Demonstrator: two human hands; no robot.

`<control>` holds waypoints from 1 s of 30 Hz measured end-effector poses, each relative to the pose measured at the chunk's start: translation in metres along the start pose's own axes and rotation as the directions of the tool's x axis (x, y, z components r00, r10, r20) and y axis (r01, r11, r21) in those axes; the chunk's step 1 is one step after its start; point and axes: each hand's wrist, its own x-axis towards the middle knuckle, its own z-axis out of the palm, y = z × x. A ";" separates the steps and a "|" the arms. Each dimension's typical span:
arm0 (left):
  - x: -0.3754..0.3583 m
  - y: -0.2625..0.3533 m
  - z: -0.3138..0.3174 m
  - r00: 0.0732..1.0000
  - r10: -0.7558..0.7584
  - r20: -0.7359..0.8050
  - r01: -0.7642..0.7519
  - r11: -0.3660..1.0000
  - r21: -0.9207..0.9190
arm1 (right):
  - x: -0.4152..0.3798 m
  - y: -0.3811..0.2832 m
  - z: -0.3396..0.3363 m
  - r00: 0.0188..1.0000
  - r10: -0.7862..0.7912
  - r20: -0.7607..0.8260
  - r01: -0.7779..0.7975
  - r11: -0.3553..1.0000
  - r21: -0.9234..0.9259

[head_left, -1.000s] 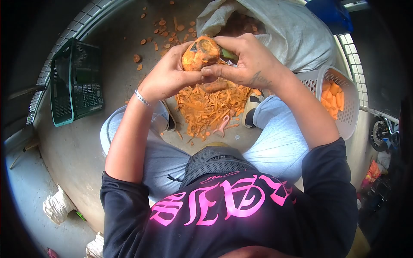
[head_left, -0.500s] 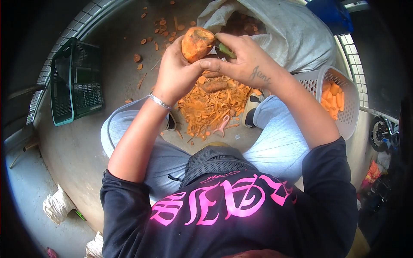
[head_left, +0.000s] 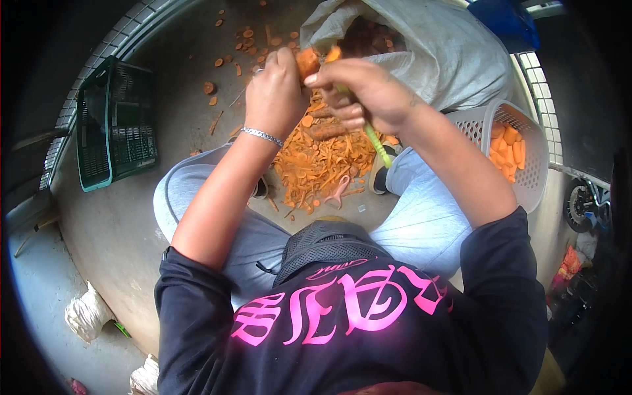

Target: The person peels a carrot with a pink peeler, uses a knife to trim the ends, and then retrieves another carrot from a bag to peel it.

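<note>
My left hand is wrapped around a carrot, whose orange end shows beside the thumb. Close against it, my right hand is closed on a green-handled tool; the slim handle sticks out below the fingers, and its working end is hidden. A bright orange carrot piece shows just above the right hand's fingers. Under both hands lies a heap of carrot peelings with unpeeled carrots on top. A pink peeler rests at the heap's near edge.
To the right stands a pale perforated basket holding peeled carrots. A white sack lies open at the back, with carrots inside. A green crate stands at left. Carrot slices are scattered on the floor.
The left hand has turned over, its back now showing, and the carrot points differently. The right hand has swung round, bringing the green handle down into view. An orange piece now shows above it.
</note>
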 end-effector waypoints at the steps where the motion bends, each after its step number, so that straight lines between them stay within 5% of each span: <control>1: -0.002 0.001 0.001 0.999 0.045 -0.009 -0.045 0.998 -0.053 | -0.002 0.000 -0.003 1.000 -0.005 -0.025 0.005 1.000 0.018; 3: -0.003 0.001 -0.002 0.990 0.132 -0.042 -0.137 0.979 -0.149 | -0.004 -0.002 -0.014 0.998 -0.021 -0.067 0.024 0.999 0.047; 4: -0.001 0.003 -0.011 0.991 0.060 0.120 -0.024 0.961 -0.277 | -0.010 -0.009 -0.012 0.995 -0.043 -0.089 0.039 0.998 -0.050; 8: -0.006 0.003 -0.016 0.962 0.099 0.254 0.146 0.599 -0.787 | -0.014 -0.016 -0.023 0.945 -0.247 -0.215 0.127 0.881 -0.455; 14: -0.010 0.006 -0.036 0.976 0.149 0.159 0.044 0.583 -0.811 | -0.020 -0.027 -0.023 0.958 -0.286 -0.023 0.211 0.757 -0.619; 17: -0.011 0.001 -0.035 0.967 0.191 0.168 0.025 0.586 -0.810 | -0.011 -0.014 -0.025 0.845 -0.528 0.085 0.405 0.528 -0.747; 24: -0.014 -0.001 -0.038 0.922 0.281 0.265 0.100 0.491 -0.866 | -0.019 -0.016 -0.028 0.851 -0.520 0.077 0.267 0.301 -0.915; 30: -0.013 0.002 -0.038 0.903 0.232 0.361 0.225 0.461 -0.859 | -0.020 -0.024 -0.023 0.888 -0.457 0.055 0.290 0.462 -0.838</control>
